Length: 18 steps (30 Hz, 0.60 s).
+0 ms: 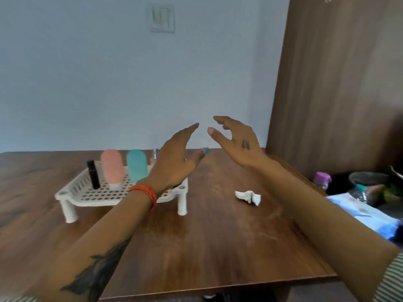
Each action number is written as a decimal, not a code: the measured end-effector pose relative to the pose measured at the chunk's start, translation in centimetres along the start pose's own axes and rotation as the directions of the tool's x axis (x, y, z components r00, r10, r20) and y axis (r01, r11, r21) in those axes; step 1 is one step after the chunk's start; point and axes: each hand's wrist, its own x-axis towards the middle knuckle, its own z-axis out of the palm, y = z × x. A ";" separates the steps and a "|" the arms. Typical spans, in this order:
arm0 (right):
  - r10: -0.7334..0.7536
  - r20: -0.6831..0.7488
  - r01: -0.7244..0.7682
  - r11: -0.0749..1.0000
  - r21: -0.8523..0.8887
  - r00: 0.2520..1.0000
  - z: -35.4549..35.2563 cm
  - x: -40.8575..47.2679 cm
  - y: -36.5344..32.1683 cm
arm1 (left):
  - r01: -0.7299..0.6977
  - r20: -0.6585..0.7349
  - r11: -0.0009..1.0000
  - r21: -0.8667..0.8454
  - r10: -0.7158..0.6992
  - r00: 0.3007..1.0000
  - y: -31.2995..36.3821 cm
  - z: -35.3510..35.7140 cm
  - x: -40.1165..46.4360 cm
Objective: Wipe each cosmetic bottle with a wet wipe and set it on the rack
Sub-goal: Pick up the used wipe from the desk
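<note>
Both hands empty, left hand [174,162] and right hand [237,142] raised with loose fingers, since pink bottle [112,166], teal bottle [137,165], black tube [93,174] stand on rack [74,192], crumpled wipe [248,197] dropped on surface [218,236], likely finished

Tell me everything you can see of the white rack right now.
The white rack looks like plastic: a perforated grid tray with a raised slotted rim on short round legs, two visible in front. It stands level on the wooden table, left of centre. A black tube, pink bottle and teal bottle stand upright on it. The left hand hides its right part.
</note>
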 end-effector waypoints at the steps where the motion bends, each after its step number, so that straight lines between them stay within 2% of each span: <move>1: 0.027 -0.002 -0.027 1.000 -0.007 1.000 -0.3 -0.7 1.2 | -0.010 0.046 1.000 -0.001 0.010 0.999 0.2 1.2 0.0; 6: 0.223 0.043 -0.221 0.974 -0.052 0.974 -0.2 -3.6 7.6 | -0.040 0.321 0.994 0.098 0.006 0.947 -0.4 8.1 1.6; 8: 0.275 0.131 -0.259 0.958 -0.124 0.952 0.3 -5.0 9.0 | -0.101 0.466 0.983 0.150 0.019 0.885 -1.2 10.0 1.6; 10: 0.349 0.228 -0.293 0.924 -0.247 0.909 0.4 -6.1 9.8 | -0.135 0.601 0.983 0.128 0.032 0.799 -1.9 11.6 1.6; 13: 0.448 0.294 -0.340 0.872 -0.353 0.844 0.7 -7.2 9.8 | -0.111 0.649 0.991 0.071 0.039 0.760 -2.4 12.7 0.9; 16: 0.519 0.287 -0.402 0.834 -0.379 0.805 1.2 -7.1 10.0 | -0.040 0.620 0.998 0.042 0.005 0.785 -1.8 13.2 0.7; 18: 0.544 0.283 -0.437 0.823 -0.361 0.790 1.0 -6.8 9.9 | 0.065 0.610 0.998 0.023 -0.066 0.789 -1.3 13.2 1.0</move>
